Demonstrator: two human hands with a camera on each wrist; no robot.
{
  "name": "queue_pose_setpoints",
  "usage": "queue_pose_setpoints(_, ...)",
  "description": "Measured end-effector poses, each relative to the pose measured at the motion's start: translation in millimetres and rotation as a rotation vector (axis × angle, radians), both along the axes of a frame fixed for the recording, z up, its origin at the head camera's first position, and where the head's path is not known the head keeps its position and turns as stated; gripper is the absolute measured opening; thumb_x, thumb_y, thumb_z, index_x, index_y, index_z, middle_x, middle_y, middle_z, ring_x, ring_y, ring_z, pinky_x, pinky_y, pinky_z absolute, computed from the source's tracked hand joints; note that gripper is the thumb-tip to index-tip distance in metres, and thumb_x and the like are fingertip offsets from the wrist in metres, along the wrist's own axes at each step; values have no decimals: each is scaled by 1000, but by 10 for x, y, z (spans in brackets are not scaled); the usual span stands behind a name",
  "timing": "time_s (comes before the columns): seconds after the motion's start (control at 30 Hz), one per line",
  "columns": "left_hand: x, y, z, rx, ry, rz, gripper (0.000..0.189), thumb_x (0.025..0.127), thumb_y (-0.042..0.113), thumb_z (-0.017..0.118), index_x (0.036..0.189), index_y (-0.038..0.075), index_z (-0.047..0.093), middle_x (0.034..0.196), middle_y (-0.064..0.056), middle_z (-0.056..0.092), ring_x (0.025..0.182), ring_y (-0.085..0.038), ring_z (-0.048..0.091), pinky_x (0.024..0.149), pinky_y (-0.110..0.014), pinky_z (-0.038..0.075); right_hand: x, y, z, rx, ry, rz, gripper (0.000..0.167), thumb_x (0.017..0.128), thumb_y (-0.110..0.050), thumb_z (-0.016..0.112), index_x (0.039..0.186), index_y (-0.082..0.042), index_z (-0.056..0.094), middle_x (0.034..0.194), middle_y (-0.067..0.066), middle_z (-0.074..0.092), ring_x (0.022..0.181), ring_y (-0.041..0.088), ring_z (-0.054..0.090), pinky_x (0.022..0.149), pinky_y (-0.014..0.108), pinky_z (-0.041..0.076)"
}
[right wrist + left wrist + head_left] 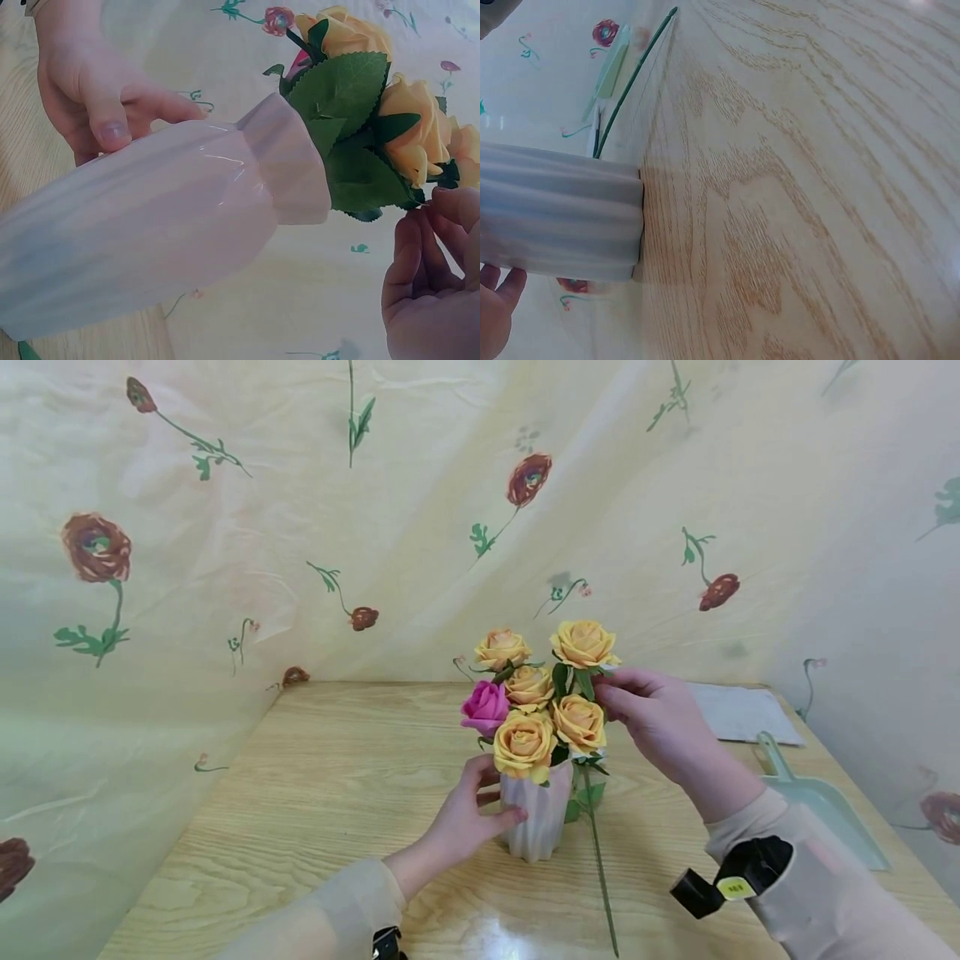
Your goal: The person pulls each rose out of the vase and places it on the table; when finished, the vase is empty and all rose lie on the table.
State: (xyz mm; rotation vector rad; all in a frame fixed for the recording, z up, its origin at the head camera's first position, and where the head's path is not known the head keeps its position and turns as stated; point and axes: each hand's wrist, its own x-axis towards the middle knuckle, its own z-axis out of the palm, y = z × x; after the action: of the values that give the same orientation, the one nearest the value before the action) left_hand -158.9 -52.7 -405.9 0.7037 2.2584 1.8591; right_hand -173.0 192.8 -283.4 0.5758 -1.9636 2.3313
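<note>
A white pleated vase (534, 818) stands upright on the table, holding several yellow roses (523, 742) and one magenta rose (484, 707). My left hand (468, 810) grips the vase from its left side, thumb across the front. My right hand (660, 714) is at the right of the bouquet, just under the upper right yellow rose (585, 644). In the right wrist view, the right thumb and fingertips (442, 196) pinch at the greenery directly below a yellow rose (412, 127). Green leaves (345, 105) spread over the vase's flared rim.
A long green stem (600, 868) lies on the table right of the vase, with leaves (588, 797) behind it. Farther right are a pale green dustpan (825, 806) and a white sheet (742, 714). A flower-print cloth (420, 510) hangs behind the table.
</note>
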Motion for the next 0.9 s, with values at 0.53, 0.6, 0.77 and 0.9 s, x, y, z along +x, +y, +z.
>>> queue_pose_setpoints(0.53, -16, 12, -31, 8, 0, 1, 67, 83, 19, 72, 136, 12, 31, 131, -8, 42, 121, -28, 43, 99, -45, 41, -31, -120, 50, 54, -89, -32, 21, 94, -2, 50, 94, -15, 66, 104, 0, 56, 98, 8, 54, 82, 17, 48)
queue_pose_setpoints(0.6, -21, 10, -37, 1, 2, 3, 67, 84, 19, 72, 136, 12, 31, 131, -7, 42, 121, -27, 44, 99, -44, 41, -35, -123, 60, 75, -95, -35, 19, 95, -1, 49, 96, -13, 64, 108, 1, 54, 102, 8, 52, 84, 17, 48)
queue_pose_setpoints(0.77, -25, 8, -43, -7, 0, 3, 67, 84, 20, 72, 137, 12, 31, 132, -7, 42, 121, -26, 44, 99, -43, 41, -63, -137, 64, 114, -89, -31, 17, 95, -4, 50, 101, -14, 63, 116, 4, 50, 109, 10, 48, 87, 18, 46)
queue_pose_setpoints(0.9, -25, 9, -40, -1, 0, 0, 68, 84, 20, 72, 137, 12, 31, 132, -7, 42, 121, -26, 43, 100, -44, 41, -90, -156, 64, 97, -66, -22, 17, 94, -7, 54, 101, -18, 65, 115, 2, 54, 109, 11, 50, 88, 19, 46)
